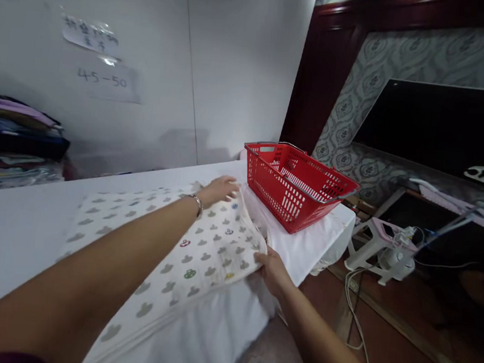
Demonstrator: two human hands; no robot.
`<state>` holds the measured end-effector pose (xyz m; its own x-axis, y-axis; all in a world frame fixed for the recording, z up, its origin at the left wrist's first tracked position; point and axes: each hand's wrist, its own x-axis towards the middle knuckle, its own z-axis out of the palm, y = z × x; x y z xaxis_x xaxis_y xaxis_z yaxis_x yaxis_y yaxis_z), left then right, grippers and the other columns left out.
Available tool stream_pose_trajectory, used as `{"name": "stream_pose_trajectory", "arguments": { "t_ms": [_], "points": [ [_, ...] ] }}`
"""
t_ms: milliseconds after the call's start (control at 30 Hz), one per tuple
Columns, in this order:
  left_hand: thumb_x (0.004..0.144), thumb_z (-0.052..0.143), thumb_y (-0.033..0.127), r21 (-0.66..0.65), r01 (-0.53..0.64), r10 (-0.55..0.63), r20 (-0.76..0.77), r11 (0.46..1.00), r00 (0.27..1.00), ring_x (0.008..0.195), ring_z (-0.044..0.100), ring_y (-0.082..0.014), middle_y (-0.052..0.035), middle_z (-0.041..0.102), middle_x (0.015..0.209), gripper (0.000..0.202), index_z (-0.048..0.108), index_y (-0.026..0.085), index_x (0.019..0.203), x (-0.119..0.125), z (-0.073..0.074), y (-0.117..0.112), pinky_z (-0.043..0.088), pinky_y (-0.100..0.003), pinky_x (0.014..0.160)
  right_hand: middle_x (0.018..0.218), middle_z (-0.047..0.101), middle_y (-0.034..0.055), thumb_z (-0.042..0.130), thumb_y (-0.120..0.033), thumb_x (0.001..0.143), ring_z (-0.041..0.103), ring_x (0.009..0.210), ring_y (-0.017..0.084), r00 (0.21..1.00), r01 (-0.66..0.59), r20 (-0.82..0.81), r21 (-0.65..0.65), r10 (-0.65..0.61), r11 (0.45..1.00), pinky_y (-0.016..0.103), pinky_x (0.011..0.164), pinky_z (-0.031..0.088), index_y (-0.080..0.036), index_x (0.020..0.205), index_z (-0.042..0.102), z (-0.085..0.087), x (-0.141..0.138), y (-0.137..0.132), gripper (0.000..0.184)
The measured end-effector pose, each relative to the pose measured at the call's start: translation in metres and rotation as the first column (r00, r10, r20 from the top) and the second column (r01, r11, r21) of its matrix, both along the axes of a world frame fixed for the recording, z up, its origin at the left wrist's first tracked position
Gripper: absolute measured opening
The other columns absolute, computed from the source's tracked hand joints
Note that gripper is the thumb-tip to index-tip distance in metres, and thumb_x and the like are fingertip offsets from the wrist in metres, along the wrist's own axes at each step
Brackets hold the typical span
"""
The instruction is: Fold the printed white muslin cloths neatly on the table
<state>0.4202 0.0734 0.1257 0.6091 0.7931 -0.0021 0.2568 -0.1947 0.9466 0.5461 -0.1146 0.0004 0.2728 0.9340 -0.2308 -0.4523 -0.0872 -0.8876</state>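
Note:
A white cloth [201, 252] with grey mushroom-like prints and a few coloured ones lies spread on the white-covered table, its layers showing along the near edge. My right hand [274, 270] pinches its near right corner between thumb and fingers, lifting that edge slightly. Toward the far right corner, my left hand [219, 190] rests over the cloth with its fingers stretched out and apart. A bracelet [198, 204] circles the left wrist. The left forearm covers part of the cloth.
A red plastic basket [267, 187] stands on the table [15, 228] just beyond the cloth. Folded clothes [11, 131] are piled at far left. Right of the table are a white stool [373, 240], a cable [351, 312] and a garment steamer-like device [397, 262].

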Motion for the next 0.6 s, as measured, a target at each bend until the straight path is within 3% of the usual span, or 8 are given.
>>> {"name": "stream_pose_trajectory", "arguments": {
  "t_ms": [100,167,233,300,367,433,500,600],
  "points": [
    [0.08,0.056,0.04,-0.008,0.096,-0.096,-0.112,0.995,0.989,0.078,0.062,-0.0162,-0.0068,0.063,0.092,0.039,0.054,0.015,0.11,0.013,-0.027,-0.025,0.049,-0.027,0.067,0.077,0.067,0.0041,0.063,-0.02,0.058,0.061,0.066,0.018,0.999,-0.019,-0.04,-0.05,0.017,0.999,0.026,0.056,0.046,-0.015,0.096,0.059,-0.02,0.022,-0.013,0.039],
    [0.08,0.052,0.044,0.069,0.135,-0.119,-0.209,0.988,0.971,0.075,0.061,-0.0164,-0.0043,0.063,0.084,0.035,0.058,0.017,0.101,0.0,-0.047,-0.047,0.047,-0.026,0.063,0.078,0.067,0.0038,0.064,-0.022,0.059,0.061,0.065,0.018,0.997,-0.058,-0.056,-0.05,0.056,0.997,0.026,0.056,0.046,-0.016,0.097,0.059,-0.025,0.027,-0.018,0.038],
    [0.081,0.047,0.047,0.218,0.174,-0.097,-0.322,0.96,0.942,0.074,0.059,-0.0161,-0.0022,0.064,0.083,0.032,0.061,0.02,0.095,-0.028,-0.066,-0.071,0.045,-0.026,0.063,0.079,0.067,0.0033,0.065,-0.023,0.06,0.06,0.063,0.017,0.994,-0.098,-0.056,-0.043,0.096,0.994,0.026,0.055,0.046,-0.017,0.097,0.059,-0.024,0.028,-0.017,0.037],
    [0.083,0.045,0.046,0.315,0.271,-0.111,-0.445,0.91,0.889,0.075,0.059,-0.0164,-0.0019,0.065,0.087,0.032,0.061,0.023,0.097,-0.064,-0.083,-0.097,0.044,-0.027,0.065,0.075,0.066,0.0022,0.066,-0.024,0.062,0.058,0.058,0.015,0.99,-0.138,-0.041,-0.061,0.136,0.989,0.025,0.052,0.045,-0.017,0.093,0.059,-0.018,0.027,-0.012,0.033],
    [0.083,0.046,0.044,0.405,0.351,-0.112,-0.508,0.844,0.854,0.093,0.058,-0.0194,-0.0036,0.063,0.107,0.034,0.059,0.025,0.109,-0.099,-0.099,-0.12,0.045,-0.03,0.079,0.071,0.065,0.0011,0.066,-0.025,0.062,0.056,0.055,0.014,0.986,-0.168,-0.017,-0.079,0.167,0.983,0.024,0.049,0.044,-0.017,0.09,0.059,-0.01,0.025,-0.002,0.029],
    [0.08,0.051,0.044,0.467,0.366,-0.041,-0.572,0.805,0.819,0.106,0.054,-0.0233,-0.0047,0.058,0.119,0.04,0.056,0.027,0.116,-0.126,-0.113,-0.136,0.042,-0.034,0.09,0.07,0.065,0.0011,0.065,-0.024,0.062,0.057,0.055,0.014,0.981,-0.192,0.002,-0.074,0.193,0.979,0.024,0.051,0.045,-0.017,0.089,0.059,0.002,0.023,0.013,0.029],
    [0.08,0.051,0.042,0.493,0.366,0.022,-0.619,0.789,0.785,0.107,0.054,-0.0242,-0.0046,0.057,0.122,0.041,0.054,0.028,0.119,-0.141,-0.122,-0.146,0.043,-0.035,0.089,0.071,0.066,0.0014,0.064,-0.021,0.061,0.059,0.058,0.015,0.98,-0.196,0.013,-0.055,0.197,0.979,0.026,0.054,0.048,-0.017,0.089,0.059,0.017,0.023,0.032,0.029],
    [0.084,0.045,0.036,0.526,0.339,0.084,-0.624,0.78,0.777,0.107,0.053,-0.0228,-0.0044,0.057,0.121,0.039,0.053,0.028,0.121,-0.145,-0.124,-0.149,0.043,-0.034,0.09,0.075,0.066,0.0027,0.063,-0.022,0.062,0.062,0.068,0.017,0.988,-0.146,0.057,0.057,0.143,0.988,0.028,0.063,0.052,-0.017,0.088,0.059,0.038,0.031,0.057,0.027]
  ]
}}
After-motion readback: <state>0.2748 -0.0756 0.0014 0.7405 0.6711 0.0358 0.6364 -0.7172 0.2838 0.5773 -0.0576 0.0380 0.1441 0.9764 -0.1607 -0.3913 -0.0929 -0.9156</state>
